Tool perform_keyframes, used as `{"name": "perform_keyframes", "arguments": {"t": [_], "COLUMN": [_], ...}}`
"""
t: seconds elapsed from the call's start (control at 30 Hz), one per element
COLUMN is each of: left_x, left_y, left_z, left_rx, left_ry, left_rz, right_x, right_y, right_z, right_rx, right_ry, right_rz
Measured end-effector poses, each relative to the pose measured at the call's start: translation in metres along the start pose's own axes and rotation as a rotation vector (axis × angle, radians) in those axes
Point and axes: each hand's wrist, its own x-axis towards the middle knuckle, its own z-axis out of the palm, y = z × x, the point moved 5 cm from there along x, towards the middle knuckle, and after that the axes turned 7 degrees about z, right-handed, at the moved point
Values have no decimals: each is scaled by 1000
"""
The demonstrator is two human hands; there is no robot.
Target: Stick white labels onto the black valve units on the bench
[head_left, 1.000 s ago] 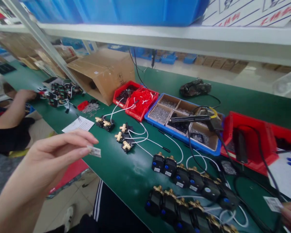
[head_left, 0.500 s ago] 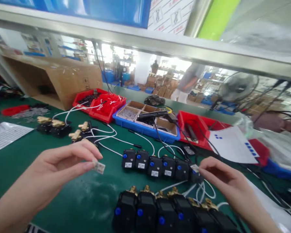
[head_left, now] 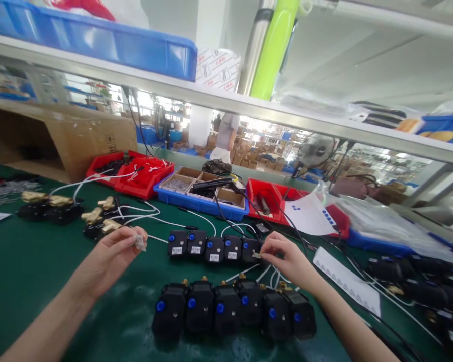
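A small crumpled-looking whitish label piece (head_left: 140, 243) is pinched between the thumb and forefinger of my left hand (head_left: 115, 251), raised above the green bench. My right hand (head_left: 283, 254) pinches a small label (head_left: 256, 255) against the lower front of a black boxed unit (head_left: 249, 245) with a blue knob. Left of it, in the same row, several matching black units (head_left: 214, 245) carry white barcode labels. Nearer me stands a second row of black units (head_left: 226, 304) with blue knobs and brass fittings; no labels show on their visible faces.
More brass-fitted units (head_left: 92, 216) with white cables lie at left. Behind are red bins (head_left: 143, 186), a blue divided tray (head_left: 196, 205) with a black tool on it, and a cardboard box (head_left: 94, 133). A shelf edge (head_left: 154, 83) crosses above. Printed sheets (head_left: 347, 281) lie at right.
The view has tilted up and turned right. My right hand has moved left along the back row, bringing its label onto the neighbouring unit. My left hand still holds its label piece.
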Motion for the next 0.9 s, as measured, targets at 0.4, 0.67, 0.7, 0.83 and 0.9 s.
{"name": "perform_keyframes", "arguments": {"t": [0.4,0.67,0.7,0.83,0.9], "left_x": [-4,-5,-5,-5,-5], "left_y": [-46,-41,-41,-40,-40], "left_z": [-43,-31,-30,-28,-29], "left_rx": [35,140,149,181,186], "left_ry": [31,92,107,162,167], "left_rz": [-101,-119,-122,-138,-139], "right_x": [12,13,13,14,13], "right_y": [12,14,14,14,15], "right_z": [15,16,17,17,18], "right_rx": [-32,-68,-73,-91,-100], "right_ry": [-99,-101,-100,-91,-83], "right_rz": [-19,-59,-62,-74,-82]}}
